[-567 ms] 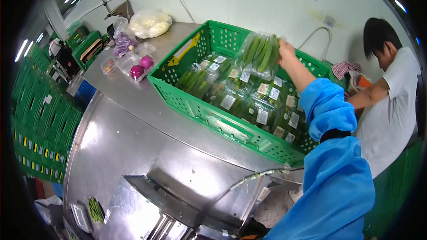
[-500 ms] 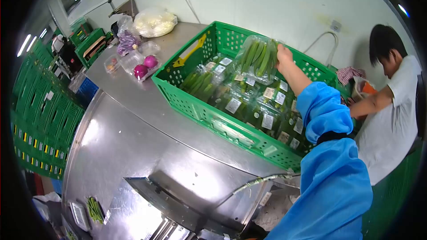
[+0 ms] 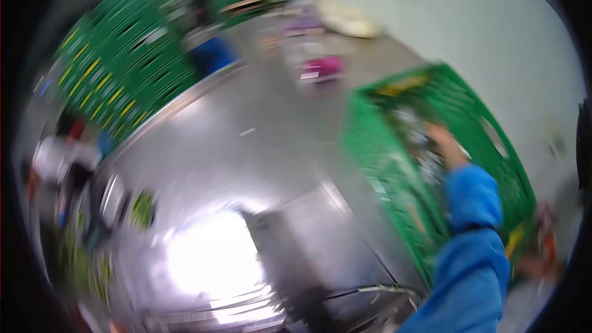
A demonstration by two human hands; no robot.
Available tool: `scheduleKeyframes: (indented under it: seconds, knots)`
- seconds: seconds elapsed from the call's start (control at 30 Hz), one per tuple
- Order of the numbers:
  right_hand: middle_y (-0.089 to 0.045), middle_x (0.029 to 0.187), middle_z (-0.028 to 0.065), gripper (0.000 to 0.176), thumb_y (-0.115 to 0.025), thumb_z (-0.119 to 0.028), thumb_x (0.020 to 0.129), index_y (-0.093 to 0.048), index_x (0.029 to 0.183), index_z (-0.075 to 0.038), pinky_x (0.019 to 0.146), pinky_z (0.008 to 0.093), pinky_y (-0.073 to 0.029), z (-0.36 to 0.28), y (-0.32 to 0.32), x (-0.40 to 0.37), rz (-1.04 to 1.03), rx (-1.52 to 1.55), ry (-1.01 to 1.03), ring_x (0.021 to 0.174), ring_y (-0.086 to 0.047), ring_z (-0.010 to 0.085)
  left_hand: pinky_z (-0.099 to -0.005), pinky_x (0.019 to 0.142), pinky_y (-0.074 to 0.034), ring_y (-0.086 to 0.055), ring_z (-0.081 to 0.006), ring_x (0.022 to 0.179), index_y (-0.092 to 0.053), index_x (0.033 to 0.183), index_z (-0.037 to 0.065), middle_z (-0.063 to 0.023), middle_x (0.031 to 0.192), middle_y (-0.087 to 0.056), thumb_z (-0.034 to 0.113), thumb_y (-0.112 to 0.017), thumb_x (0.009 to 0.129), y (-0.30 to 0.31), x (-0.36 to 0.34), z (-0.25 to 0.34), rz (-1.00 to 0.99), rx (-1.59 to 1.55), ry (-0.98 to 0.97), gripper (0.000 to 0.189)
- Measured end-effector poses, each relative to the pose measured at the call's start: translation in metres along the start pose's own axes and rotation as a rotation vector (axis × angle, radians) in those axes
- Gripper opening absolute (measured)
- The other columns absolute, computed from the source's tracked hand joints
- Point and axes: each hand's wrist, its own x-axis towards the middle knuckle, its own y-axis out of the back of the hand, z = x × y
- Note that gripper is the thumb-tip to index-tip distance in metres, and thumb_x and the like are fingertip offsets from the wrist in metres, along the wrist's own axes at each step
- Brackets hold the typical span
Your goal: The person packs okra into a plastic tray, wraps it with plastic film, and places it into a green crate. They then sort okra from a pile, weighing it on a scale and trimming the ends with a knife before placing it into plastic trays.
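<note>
My right hand [image 3: 445,143], at the end of a blue sleeve [image 3: 472,200], reaches down into a large green plastic crate [image 3: 385,169]. Motion smears its fingers, so I cannot tell whether they grip anything. Right by the fingertips lie clear packs of green pods [image 3: 425,154] with white labels, blurred and partly hidden by the crate's near wall. My left hand is out of view.
The crate stands on a steel table [image 3: 265,135]. Pink-purple onions [image 3: 324,68] and a pale bag [image 3: 348,17] sit at the back. Stacked green crates [image 3: 132,43] rise at left. Loose green pods [image 3: 142,209] lie near a tray [image 3: 113,200]. Another person's arm [image 3: 539,268] shows at lower right.
The view has swung left, so the crate appears farther right. My right hand, which held a clear pack of green pods above the others, is now lower inside the crate.
</note>
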Motion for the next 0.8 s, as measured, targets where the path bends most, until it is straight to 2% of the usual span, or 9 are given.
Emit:
scheduleKeyframes:
  seconds: [0.03, 0.07, 0.1, 0.17, 0.23, 0.37, 0.43, 0.5, 0.8]
  knots:
    - [-0.061, 0.095, 0.0064, 0.032, -0.048, -0.031, 0.087, -0.061, 0.102, -0.006, 0.082, 0.032, -0.043, -0.088, -0.035, -0.047, -0.001, 0.139, 0.004, 0.09, -0.054, 0.0183, -0.0275, 0.05, -0.042, -0.052, -0.0141, 0.056, -0.054, 0.091, 0.005, -0.0046, 0.066, -0.055, 0.017, -0.053, 0.082, 0.003, 0.003, -0.027, -0.091, -0.24, 0.17, 0.015]
    - [-0.06, 0.102, 0.0075, 0.036, -0.046, -0.031, 0.088, -0.059, 0.108, -0.003, 0.082, 0.0322, -0.043, 0.011, 0.035, 0.011, 0.002, -0.062, 0.047, 0.09, -0.055, 0.0183, -0.0246, 0.044, -0.036, -0.045, -0.01, 0.05, -0.051, 0.103, 0.005, -0.0005, 0.062, -0.05, 0.018, -0.051, 0.085, 0.007, 0.005, -0.056, -0.139, -0.496, 0.371, 0.022]
    - [-0.059, 0.098, 0.0057, 0.043, -0.052, -0.04, 0.084, -0.059, 0.109, -0.006, 0.075, 0.0333, -0.044, -0.043, 0.016, -0.007, -0.042, -0.13, 0.015, 0.088, -0.052, 0.0182, -0.0218, 0.038, -0.03, -0.037, -0.0058, 0.045, -0.048, 0.114, 0.006, 0.0036, 0.059, -0.045, 0.02, -0.049, 0.087, 0.011, 0.006, -0.081, -0.146, -0.705, 0.579, 0.031]
    - [-0.058, 0.079, 0.005, 0.037, -0.055, -0.043, 0.083, -0.06, 0.1, -0.01, 0.059, 0.0304, -0.044, -0.014, 0.1, 0.106, 0.471, -0.465, -0.129, 0.067, -0.053, 0.0171, -0.0233, 0.04, -0.032, -0.042, -0.0082, 0.047, -0.044, 0.117, 0.002, -0.0027, 0.073, -0.051, 0.017, -0.048, 0.085, 0.005, 0.0, -0.086, -0.127, -0.438, 0.674, 0.036]
    - [-0.043, 0.054, -0.0047, 0.027, -0.052, -0.039, 0.086, -0.055, 0.084, -0.013, 0.035, 0.0208, -0.024, -0.114, 0.025, 0.086, 0.249, -0.37, 0.027, 0.038, -0.033, 0.0051, -0.0249, 0.044, -0.039, -0.049, -0.0113, 0.054, -0.051, 0.107, 0.0, -0.0048, 0.075, -0.053, 0.01, -0.046, 0.083, 0.001, 0.007, -0.119, -0.235, -0.335, 0.806, 0.027]
    - [-0.037, 0.051, -0.0075, 0.029, -0.048, -0.038, 0.09, -0.053, 0.078, -0.012, 0.031, 0.0196, -0.018, -0.225, -0.158, -0.04, 0.038, 0.018, 0.115, 0.034, -0.026, 0.0016, -0.0279, 0.05, -0.047, -0.056, -0.014, 0.061, -0.057, 0.098, -0.002, -0.0072, 0.079, -0.057, 0.019, -0.046, 0.084, -0.028, 0.053, -0.148, -0.446, -0.303, 0.844, 0.027]
    - [-0.032, 0.047, -0.0063, 0.032, -0.049, -0.04, 0.089, -0.049, 0.073, -0.012, 0.031, 0.0216, -0.02, -0.234, -0.203, -0.094, -0.01, -0.17, 0.368, 0.034, -0.027, 0.0037, -0.0288, 0.055, -0.05, -0.059, -0.0162, 0.067, -0.057, 0.102, -0.002, -0.0088, 0.087, -0.06, 0.024, -0.046, 0.085, -0.081, 0.077, -0.158, -0.584, -0.349, 0.799, 0.032]
    - [-0.031, 0.047, -0.0045, 0.034, -0.05, -0.035, 0.089, -0.037, 0.066, -0.014, 0.034, 0.0206, -0.025, -0.264, -0.256, -0.164, -0.021, -0.215, 0.039, 0.037, -0.03, 0.0041, -0.0297, 0.059, -0.052, -0.061, -0.018, 0.073, -0.056, 0.107, -0.001, -0.0108, 0.095, -0.06, 0.026, -0.046, 0.085, -0.137, 0.101, -0.168, -0.696, -0.418, 0.744, 0.036]
    - [-0.053, 0.058, 0.0054, 0.023, -0.053, -0.022, 0.086, -0.05, 0.09, 0.0, 0.034, 0.0232, -0.034, -0.301, -0.355, -0.351, 0.186, -0.422, -0.168, 0.037, -0.045, 0.0106, -0.0349, 0.07, -0.049, -0.062, -0.025, 0.079, -0.051, 0.112, -0.007, -0.0152, 0.1, -0.061, 0.04, -0.05, 0.085, -0.357, 0.169, -0.186, -1.028, -0.76, 0.577, 0.054]
